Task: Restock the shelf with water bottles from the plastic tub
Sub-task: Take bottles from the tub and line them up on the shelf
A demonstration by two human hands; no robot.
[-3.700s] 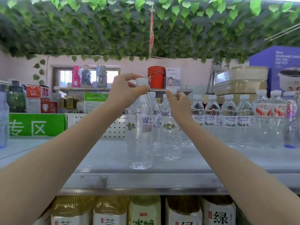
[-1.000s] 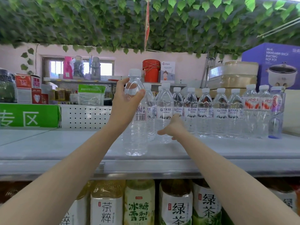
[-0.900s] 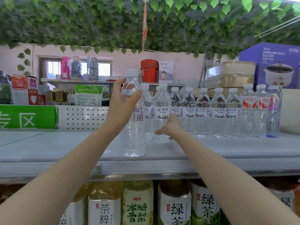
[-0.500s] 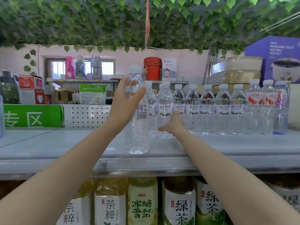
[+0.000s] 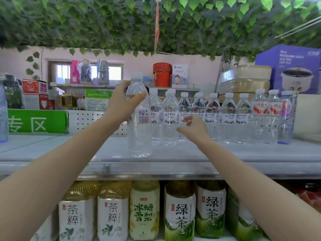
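Since there's only the head view to go on, here's my take. The left hand (image 5: 121,105) is wrapped round the shoulder of a clear water bottle (image 5: 140,129), thumb on the near side. The bottle's base sits on the top shelf (image 5: 173,153) near the front edge. The row of water bottles (image 5: 213,117) stands further back and runs off toward 3 o'clock. The right hand (image 5: 192,126) hangs in front of that row, fingers loosely curled and holding nothing (can't tell if it brushes a label).

I'd slide the bottle back toward 1 o'clock until it's beside the row's left end. Keep the base flat, since a grip that high tips it easily. No plastic tub in shot.
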